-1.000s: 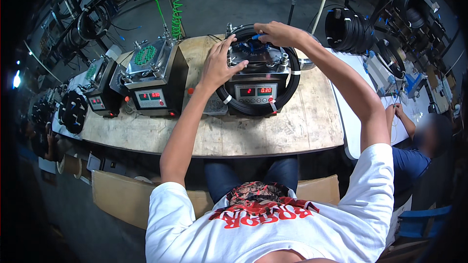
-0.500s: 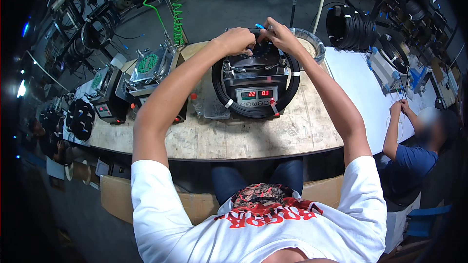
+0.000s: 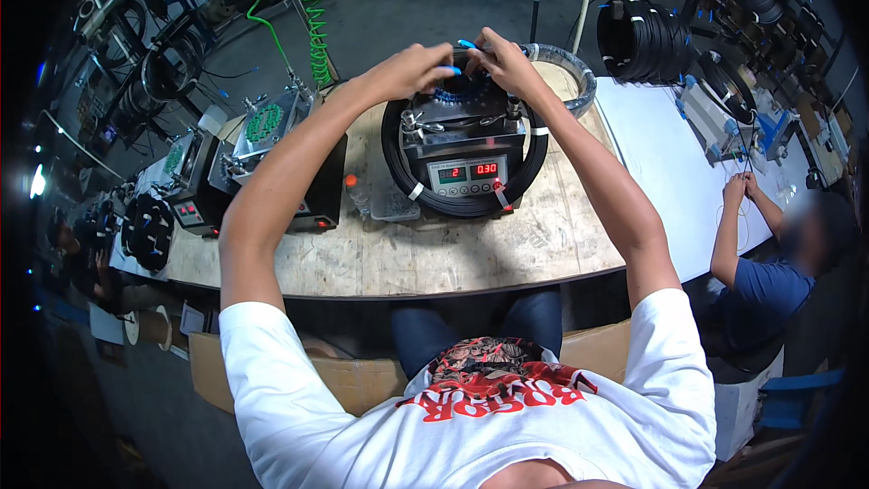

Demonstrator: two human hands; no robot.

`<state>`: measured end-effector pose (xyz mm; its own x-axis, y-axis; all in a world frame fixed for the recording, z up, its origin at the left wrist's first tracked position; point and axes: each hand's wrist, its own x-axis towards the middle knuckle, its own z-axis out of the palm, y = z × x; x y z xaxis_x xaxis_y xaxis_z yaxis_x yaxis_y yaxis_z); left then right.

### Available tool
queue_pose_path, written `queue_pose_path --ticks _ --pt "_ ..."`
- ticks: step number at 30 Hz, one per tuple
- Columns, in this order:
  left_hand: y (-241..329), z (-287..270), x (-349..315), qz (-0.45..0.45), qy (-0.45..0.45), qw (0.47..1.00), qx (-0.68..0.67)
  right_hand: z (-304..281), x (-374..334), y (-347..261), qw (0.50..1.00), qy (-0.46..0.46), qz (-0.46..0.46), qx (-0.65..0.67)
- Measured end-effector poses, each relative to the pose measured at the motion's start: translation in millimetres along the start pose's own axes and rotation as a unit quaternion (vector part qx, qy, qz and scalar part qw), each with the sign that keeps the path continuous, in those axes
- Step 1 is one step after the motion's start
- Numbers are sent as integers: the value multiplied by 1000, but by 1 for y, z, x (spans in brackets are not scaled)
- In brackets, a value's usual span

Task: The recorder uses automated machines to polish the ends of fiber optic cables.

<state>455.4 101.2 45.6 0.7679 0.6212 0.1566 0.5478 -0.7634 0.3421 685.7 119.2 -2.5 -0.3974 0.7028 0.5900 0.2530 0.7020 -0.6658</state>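
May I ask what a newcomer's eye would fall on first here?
Probably the black cable coil looped around the machine at upper centre, whose red digits glow. Above, the left hand and right hand are close together, each with a blue tip. A green spiral hose stands out at upper left.

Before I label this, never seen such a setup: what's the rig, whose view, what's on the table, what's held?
No robot: two bare hands, seen from a camera on the worker's head looking down. Left hand and right hand meet above a boxy metal-and-black machine with a red-digit panel. A thick black cable coil rings it. The right hand appears to hold a slim bright-blue piece; a second bright-blue piece shows at the left fingertips, grip unclear. On the pale wooden table, left of the machine, are a clear orange-capped bottle and a shallow clear tray.
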Motion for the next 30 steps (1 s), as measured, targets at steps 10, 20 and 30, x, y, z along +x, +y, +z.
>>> queue_pose_path --ticks 10,20,30 --pt "-53 65 -103 -161 405 891 -125 -2 -21 -19 997 39 13 -60" --pt "-46 99 -153 -245 390 807 -369 -21 -71 22 984 135 71 -88" --pt "-5 199 -159 -305 422 770 -368 6 -160 56 964 176 172 99"
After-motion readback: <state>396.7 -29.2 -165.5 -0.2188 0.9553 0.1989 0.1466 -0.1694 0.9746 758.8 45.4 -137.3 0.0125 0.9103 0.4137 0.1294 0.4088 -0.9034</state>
